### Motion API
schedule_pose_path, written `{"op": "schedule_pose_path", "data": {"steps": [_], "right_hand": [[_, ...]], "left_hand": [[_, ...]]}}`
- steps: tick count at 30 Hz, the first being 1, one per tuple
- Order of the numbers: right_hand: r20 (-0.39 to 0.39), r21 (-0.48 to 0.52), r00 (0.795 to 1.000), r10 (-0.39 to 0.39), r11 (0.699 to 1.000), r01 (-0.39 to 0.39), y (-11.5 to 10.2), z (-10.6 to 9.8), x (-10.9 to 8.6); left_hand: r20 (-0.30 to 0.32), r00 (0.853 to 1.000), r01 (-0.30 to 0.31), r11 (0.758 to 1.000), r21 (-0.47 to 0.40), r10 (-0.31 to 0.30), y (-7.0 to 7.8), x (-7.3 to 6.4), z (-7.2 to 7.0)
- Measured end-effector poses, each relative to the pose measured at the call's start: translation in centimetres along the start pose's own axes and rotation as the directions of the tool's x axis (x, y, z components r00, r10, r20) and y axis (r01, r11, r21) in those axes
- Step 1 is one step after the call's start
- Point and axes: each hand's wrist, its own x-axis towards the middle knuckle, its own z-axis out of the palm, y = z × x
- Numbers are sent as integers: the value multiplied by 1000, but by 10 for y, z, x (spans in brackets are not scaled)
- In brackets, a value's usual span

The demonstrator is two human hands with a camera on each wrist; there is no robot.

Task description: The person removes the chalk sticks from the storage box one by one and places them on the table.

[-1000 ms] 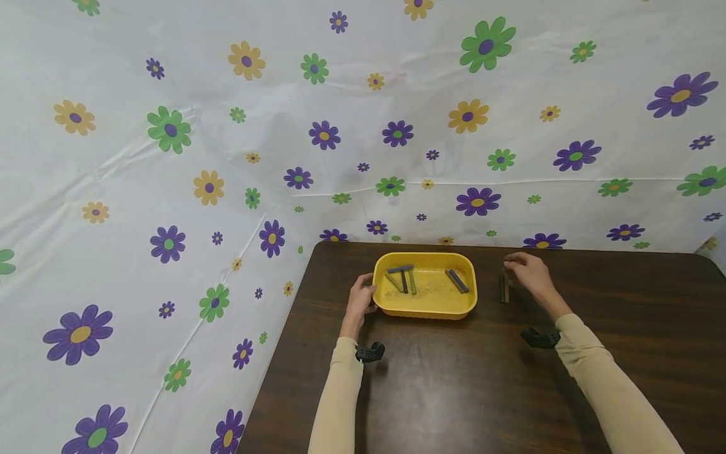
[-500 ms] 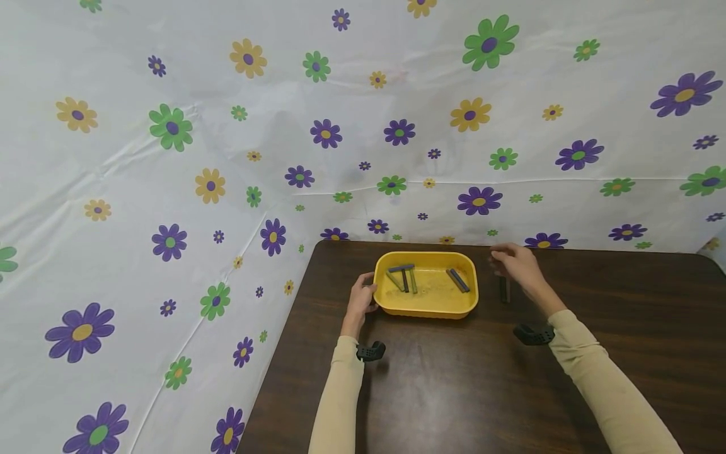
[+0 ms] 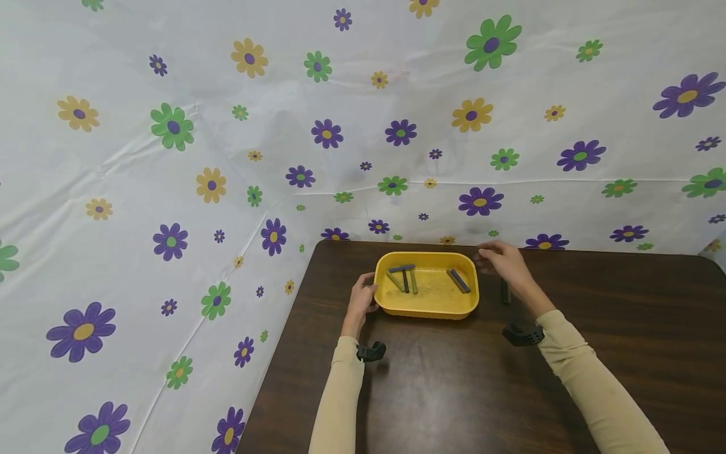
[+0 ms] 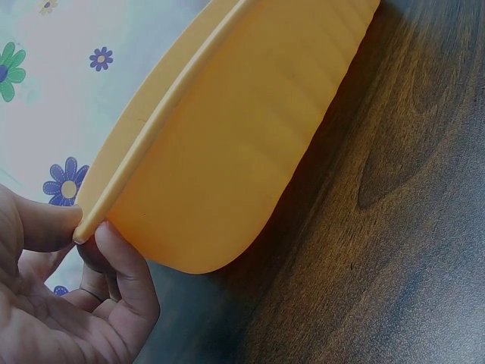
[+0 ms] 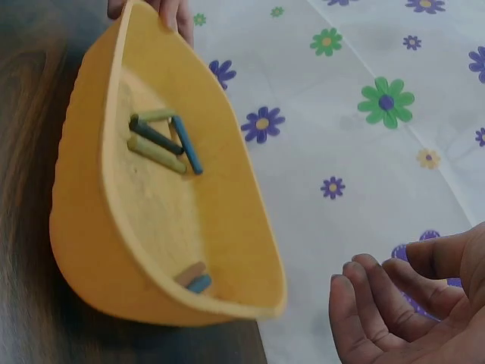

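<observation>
Tub (image 3: 428,304) has its rim pinched between thumb and finger of the left hand (image 3: 360,297); right hand (image 3: 508,265) hangs just off the other end, fingers loosely curled, holding zip.

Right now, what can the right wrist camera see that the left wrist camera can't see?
Only the right wrist camera shows six little sticks lying inside the yellow tub, and the right hand, with no stick showing in its fingers.

Only the left wrist camera shows the palm side of the left hand, its thumb and fingers pinching the tub's rim.

Both show the tub, some left-hand fingers at its rim, the brown table and the flowery wall.
</observation>
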Motion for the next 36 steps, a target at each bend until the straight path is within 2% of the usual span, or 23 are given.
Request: {"op": "schedule_pose_path", "data": {"steps": [11,16,25,32,36], "right_hand": [[53,56,998,16,998,-18,3,27,1],[78,37,997,7,999,-10,7,41,2],[125,64,992,3,998,-11,15,67,3],[147,102,989,13,994,-28,19,83,3],[146,91,989,22,995,-35,22,93,4]], "left_hand": [[-10,1000,6,1000,6,-6,0,0,-1],[-6,1000,-3,1000,3,3,1,0,-1],[2,1000,-8,1000,-4,8,1,0,-1],[-11,1000,-3,1000,3,3,1,-1,1],[-16,1000,-13,1000,4,13,0,-1,2]]}}
